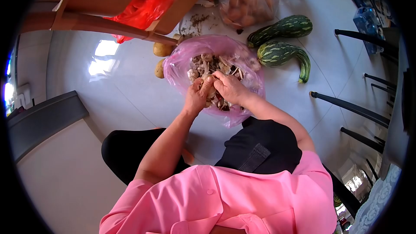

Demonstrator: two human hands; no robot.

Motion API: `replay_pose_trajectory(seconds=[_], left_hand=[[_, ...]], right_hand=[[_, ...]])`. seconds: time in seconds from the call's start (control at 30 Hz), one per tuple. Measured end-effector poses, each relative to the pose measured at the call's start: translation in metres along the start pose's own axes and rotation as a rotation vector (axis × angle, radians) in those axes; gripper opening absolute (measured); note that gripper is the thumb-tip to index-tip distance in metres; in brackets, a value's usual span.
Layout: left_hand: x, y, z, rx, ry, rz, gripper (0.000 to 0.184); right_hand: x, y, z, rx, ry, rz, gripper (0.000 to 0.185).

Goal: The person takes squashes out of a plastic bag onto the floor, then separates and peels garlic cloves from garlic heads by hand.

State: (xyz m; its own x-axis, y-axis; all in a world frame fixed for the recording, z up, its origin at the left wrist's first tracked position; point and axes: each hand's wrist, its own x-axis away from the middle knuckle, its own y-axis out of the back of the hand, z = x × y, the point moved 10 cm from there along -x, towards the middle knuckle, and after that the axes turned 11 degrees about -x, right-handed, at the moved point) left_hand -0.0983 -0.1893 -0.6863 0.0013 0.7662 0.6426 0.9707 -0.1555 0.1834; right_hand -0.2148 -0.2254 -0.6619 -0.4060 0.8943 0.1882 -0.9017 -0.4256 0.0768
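A pink plastic bag (175,67) lies open on the floor, holding garlic bulbs (193,74), loose skins and dry stalks. Over its middle, my left hand (199,93) has its fingers closed around a pale garlic bulb, with the thumb on top. My right hand (229,87) touches the same bulb from the right, its fingers pinched together; whatever lies between those fingertips is too small to make out.
Two striped green squashes (284,28) lie right of the bag, potatoes (162,49) at its left. Behind stand a bag of round brown produce (247,4) and a wooden chair (104,0) with a red bag (149,2). Black metal legs (351,108) stand at right.
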Motion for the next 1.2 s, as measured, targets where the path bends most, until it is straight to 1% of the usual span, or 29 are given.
replay_pose_trajectory(seconds=[0.03,0.07,0.1,0.13,0.17,0.3,0.37,0.4,0.43,0.47,0.53,0.6,0.63,0.67,0.7,0.77,0.83,0.97,1.0,1.1,1.17,1.2], left_hand=[[-0.001,-0.001,-0.005,-0.029,-0.077,0.001,0.034],[-0.003,0.001,-0.003,-0.027,-0.075,0.000,0.034],[-0.002,-0.004,-0.008,-0.007,-0.100,0.076,0.035],[-0.001,-0.009,-0.013,0.012,-0.125,0.152,0.037],[0.000,-0.009,-0.014,0.013,-0.124,0.152,0.037],[0.010,-0.013,-0.023,-0.003,-0.089,0.171,0.044],[0.013,-0.011,-0.027,-0.011,-0.068,0.153,0.047],[0.013,-0.011,-0.021,-0.007,0.014,0.175,0.047],[0.015,-0.013,-0.014,-0.004,0.099,0.199,0.048],[0.016,-0.013,-0.016,-0.004,0.100,0.199,0.048],[0.019,-0.015,-0.017,0.108,0.142,0.197,0.050],[0.016,-0.012,-0.012,0.049,0.113,0.166,0.050],[0.014,-0.009,-0.012,-0.011,0.086,0.138,0.050],[0.015,-0.008,-0.010,-0.012,0.084,0.138,0.050],[0.018,-0.012,-0.014,0.042,0.078,0.167,0.050],[0.021,-0.015,-0.020,0.097,0.073,0.195,0.051],[0.022,-0.016,-0.027,0.092,0.024,0.197,0.050],[0.022,-0.017,-0.019,0.061,0.029,0.199,0.049],[0.022,-0.019,-0.020,0.094,0.022,0.201,0.049],[0.025,-0.018,-0.022,0.158,0.021,0.214,0.049],[0.027,-0.020,-0.027,0.186,0.027,0.228,0.049],[0.027,-0.017,-0.027,0.223,0.049,0.186,0.050]], right_hand=[[0.000,0.001,0.003,0.092,0.006,0.017,0.025],[0.000,0.001,0.006,0.183,0.012,0.034,0.027],[0.000,0.004,0.008,0.183,0.011,0.036,0.027],[0.000,0.004,0.014,0.243,0.064,0.080,0.029],[0.000,0.002,0.020,0.302,0.116,0.124,0.031],[-0.001,-0.003,0.027,0.377,0.156,0.134,0.032],[-0.003,0.001,0.031,0.419,0.175,0.070,0.033],[-0.003,0.001,0.031,0.420,0.177,0.071,0.033],[-0.002,0.003,0.032,0.383,0.197,0.053,0.035],[-0.001,0.004,0.034,0.347,0.217,0.036,0.036],[0.000,0.004,0.034,0.299,0.197,0.029,0.039],[-0.002,0.006,0.036,0.252,0.177,0.022,0.042],[-0.003,0.003,0.032,0.280,0.129,0.069,0.043],[-0.004,0.000,0.028,0.308,0.083,0.116,0.045],[-0.004,0.000,0.028,0.308,0.084,0.116,0.045],[-0.002,0.004,0.038,0.197,0.187,0.034,0.044],[0.000,0.004,0.040,0.170,0.198,0.011,0.043],[0.006,0.007,0.046,0.085,0.257,-0.056,0.038],[0.006,0.007,0.046,0.084,0.257,-0.056,0.038],[0.006,0.008,0.049,0.103,0.239,-0.056,0.037],[0.002,0.007,0.034,-0.056,0.050,-0.005,0.038],[0.001,0.005,0.032,-0.056,0.051,-0.007,0.038]])
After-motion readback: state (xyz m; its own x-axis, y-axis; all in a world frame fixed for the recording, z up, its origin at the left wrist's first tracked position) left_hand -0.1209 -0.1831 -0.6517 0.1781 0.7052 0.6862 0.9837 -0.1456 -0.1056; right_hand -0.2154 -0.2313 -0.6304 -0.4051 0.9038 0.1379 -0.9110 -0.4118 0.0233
